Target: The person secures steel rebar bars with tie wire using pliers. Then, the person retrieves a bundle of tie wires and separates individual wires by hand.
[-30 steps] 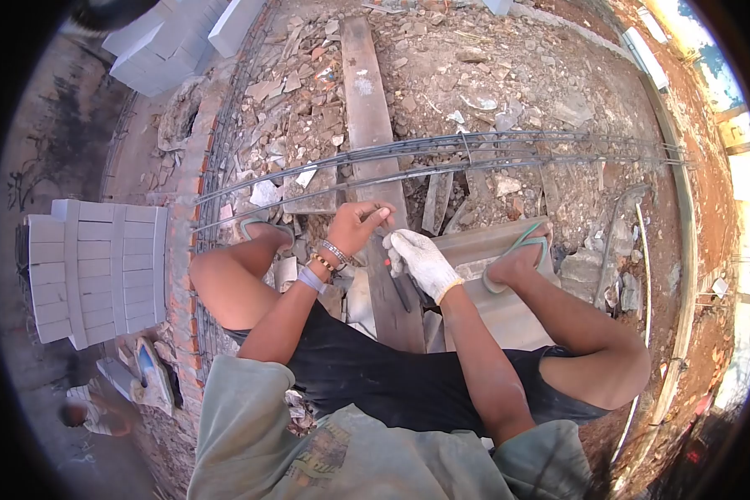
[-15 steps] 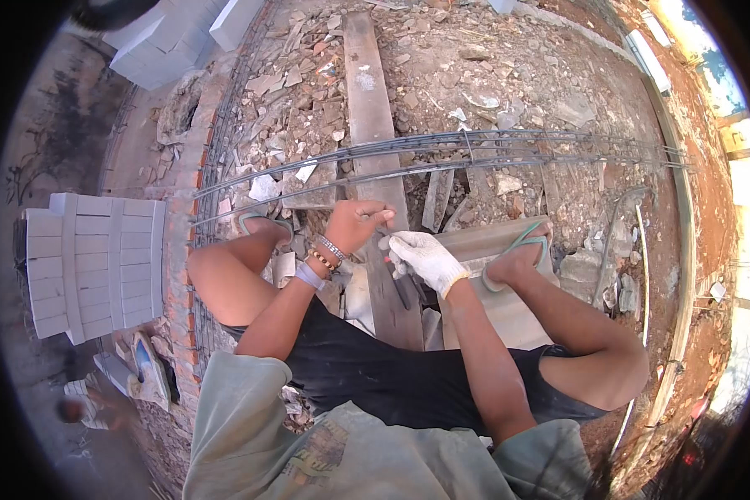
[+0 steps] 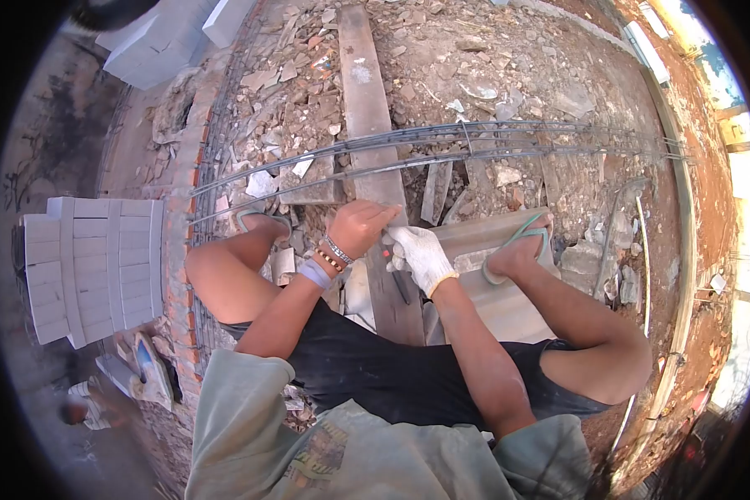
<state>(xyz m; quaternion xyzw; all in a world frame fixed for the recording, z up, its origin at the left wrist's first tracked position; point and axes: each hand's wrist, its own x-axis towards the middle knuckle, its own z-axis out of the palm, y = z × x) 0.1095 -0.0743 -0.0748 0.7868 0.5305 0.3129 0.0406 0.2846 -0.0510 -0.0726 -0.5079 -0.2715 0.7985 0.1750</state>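
My left hand [image 3: 363, 227], bare with bracelets on its wrist, is closed, its fingertips pinched on something too small to make out. Close beside it on the right is my right hand [image 3: 419, 254] in a white glove, fingers curled around something mostly hidden. A small red part and a dark tool-like piece [image 3: 401, 286] show just below the glove, over a long wooden plank [image 3: 363, 92]. Both hands are above this plank, between my knees. Long thin steel bars [image 3: 467, 140] cross over the plank beyond my hands.
Stacked grey blocks [image 3: 100, 267] stand at the left, with more blocks [image 3: 154, 46] at the upper left. Broken rubble [image 3: 508, 75] covers the ground. A sheet [image 3: 483, 292] lies under my right foot. Another person [image 3: 87, 408] is at the lower left.
My left hand has moved slightly right and down, closer to the gloved hand. The gloved hand has turned slightly and shifted a little left.
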